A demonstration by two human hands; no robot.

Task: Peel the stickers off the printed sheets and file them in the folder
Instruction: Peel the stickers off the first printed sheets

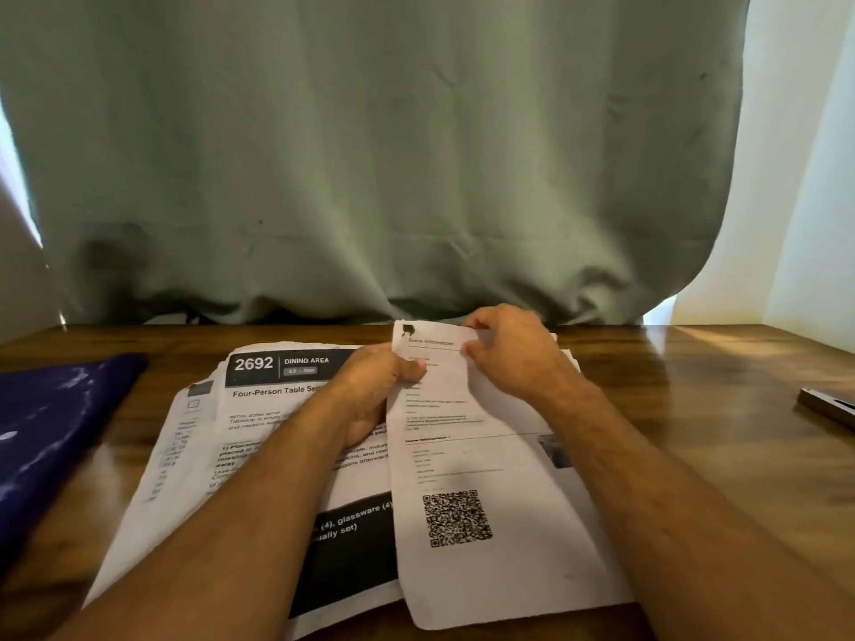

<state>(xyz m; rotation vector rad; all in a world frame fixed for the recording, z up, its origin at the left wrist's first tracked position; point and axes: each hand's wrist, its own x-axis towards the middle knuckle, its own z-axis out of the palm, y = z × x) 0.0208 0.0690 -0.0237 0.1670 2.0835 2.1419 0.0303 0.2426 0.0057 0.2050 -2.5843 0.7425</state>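
Observation:
A printed sheet with a QR code (481,460) lies on top of the pile, its upper part lifted off the table. My left hand (370,390) grips its left edge, thumb on top. At the sheet's top right my right hand (513,353) pinches near the heading line; whether a sticker is between the fingers is too small to tell. Under it lies a sheet headed "2692 DINING AREA" (277,390), and another printed sheet (180,455) sticks out at the left. The dark blue folder (51,437) lies flat at the table's left edge.
The wooden table (694,432) carries a small dark bar-shaped object (828,407) at the far right edge. A grey-green curtain (370,155) hangs right behind the table. A white wall stands at the right.

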